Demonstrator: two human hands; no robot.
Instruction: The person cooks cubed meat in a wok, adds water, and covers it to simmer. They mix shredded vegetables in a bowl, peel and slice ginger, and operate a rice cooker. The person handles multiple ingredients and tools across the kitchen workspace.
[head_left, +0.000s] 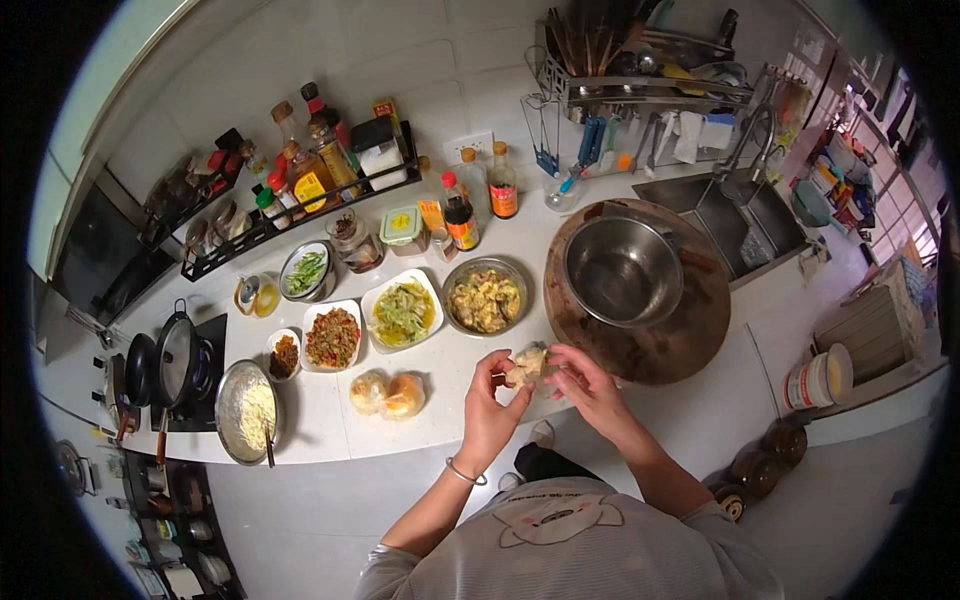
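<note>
Over the counter's front edge, my left hand pinches a pale, doughy-looking piece of food between thumb and fingers. My right hand has bent fingertips on the right side of the same piece. Something translucent, perhaps plastic film, shows around it; its exact form is unclear. To the left lie two round, browned buns in clear wrapping. Beyond my hands stands a metal bowl of egg dish. At the right, an empty steel basin rests on a round wooden chopping board.
Left on the counter are a white dish of greens, a minced dish, a small bowl of brown relish and a metal bowl of pale shreds. Pans sit on the stove; a sink is far right.
</note>
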